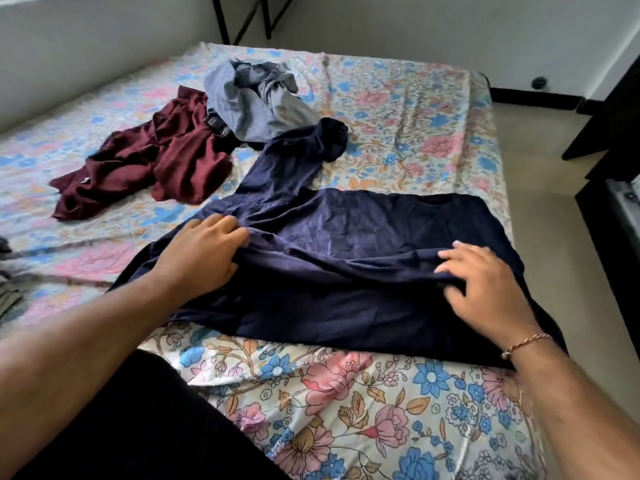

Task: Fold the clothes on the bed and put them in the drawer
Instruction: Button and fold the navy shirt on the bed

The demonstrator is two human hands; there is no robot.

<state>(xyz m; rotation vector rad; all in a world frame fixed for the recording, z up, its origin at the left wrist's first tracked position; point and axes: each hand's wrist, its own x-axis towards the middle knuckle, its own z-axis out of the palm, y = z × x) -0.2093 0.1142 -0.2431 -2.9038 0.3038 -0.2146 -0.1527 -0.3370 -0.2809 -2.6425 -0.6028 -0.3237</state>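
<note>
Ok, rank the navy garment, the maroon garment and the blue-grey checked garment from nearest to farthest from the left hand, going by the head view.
1. Navy garment: gripped by the left hand itself.
2. Maroon garment: crumpled beyond the hand, to its left.
3. Blue-grey checked garment: farthest up the bed, behind the maroon one.

The navy garment (346,258) is thin, matt cloth, softly creased; the maroon garment (145,168) is heavier matt fabric, crumpled; the grey-blue checked shirt (249,98) is light woven cloth; the floral bedsheet (346,403) looks smooth, printed cotton with a faint sheen
</note>
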